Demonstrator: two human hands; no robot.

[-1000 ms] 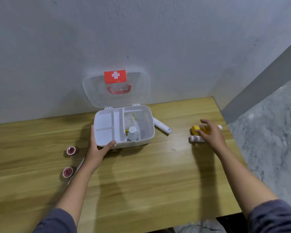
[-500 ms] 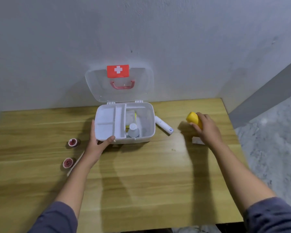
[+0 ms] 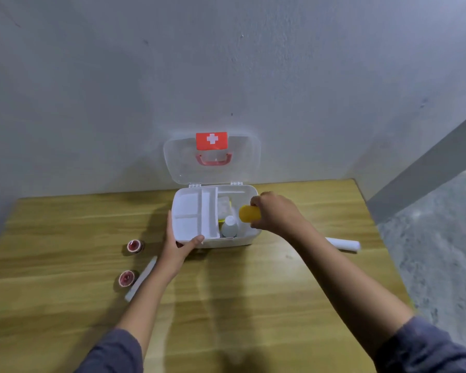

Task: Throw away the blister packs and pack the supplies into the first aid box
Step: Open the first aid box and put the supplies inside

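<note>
Moved: right hand (image 3: 276, 212) carried yellow roll (image 3: 249, 213) over first aid box (image 3: 242, 239) | fingers clamped on roll | left hand (image 3: 176, 244) grips box

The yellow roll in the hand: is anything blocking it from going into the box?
Nothing visible blocks it. The lid stands open, and the right hand holds the yellow roll over the box's right compartment. A white bottle stands there, but space beside it looks free.

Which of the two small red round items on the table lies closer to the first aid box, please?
The farther red round item, left of the left hand; the other lies nearer the table's front edge.
</note>
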